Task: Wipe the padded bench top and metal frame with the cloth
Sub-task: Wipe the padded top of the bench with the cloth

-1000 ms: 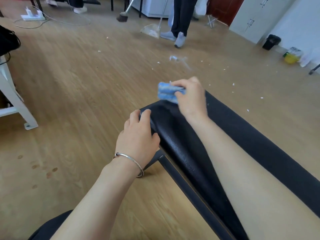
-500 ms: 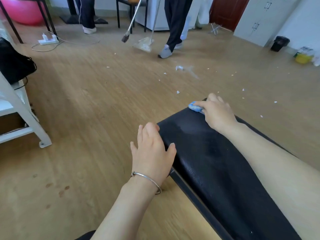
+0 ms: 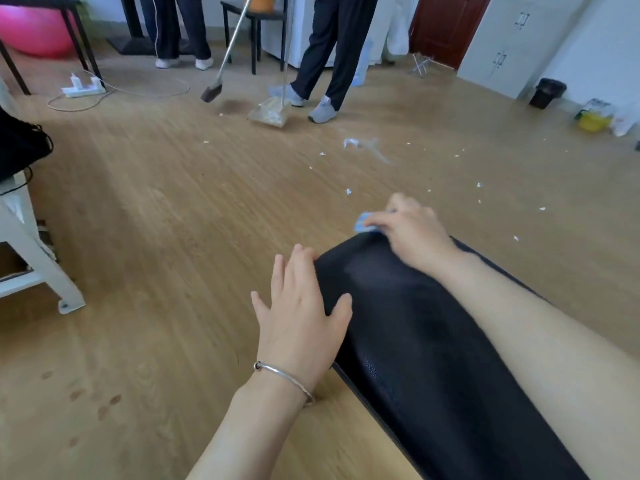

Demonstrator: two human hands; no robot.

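Right grip [image 3: 412, 230], centre right of frame, clamped on small blue cloth [image 3: 363, 225] at far end of black padded counter [image 3: 433, 341]. Left grip [image 3: 301, 320] flat, fingers apart, resting on counter's left edge.

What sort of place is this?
Probably a small gym or exercise room, though I can't be sure: a padded black bench, a pink exercise ball at the far left, and an open wood-look floor. Someone stands there with a broom and dustpan.
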